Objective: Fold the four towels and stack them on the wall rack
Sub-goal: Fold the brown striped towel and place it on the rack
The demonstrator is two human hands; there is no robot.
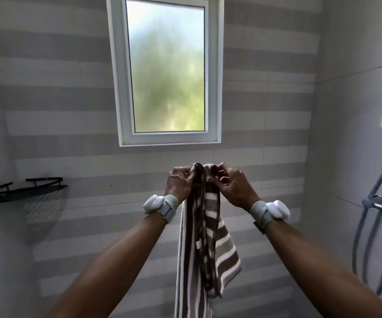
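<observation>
The towel (208, 237) hung in the air in front of the person, below the window (166, 70) and against the striped tiled wall, gathered at its top edge between both hands. It was striped brown, grey and white, and it fell in long, loose folds past the bottom of the view, so its lower end could not be seen.

The left hand (179, 182) was closed, its fingers pinching the top hem on one side. The right hand (230, 183) pinched the same bunched edge just beside it, fingertips curled in on the cloth, and the two hands were almost touching.

Judging by the way it drooped and creased, the cloth was soft and limp, light enough for a fingertip hold, and not slippery or fragile. It would keep no shape by itself, so it probably needed to be held by the corners of the top hem and spread wide to make a clean fold.

The black corner rack (24, 191) sat on the wall well to the left, with no towel visible on it.
</observation>
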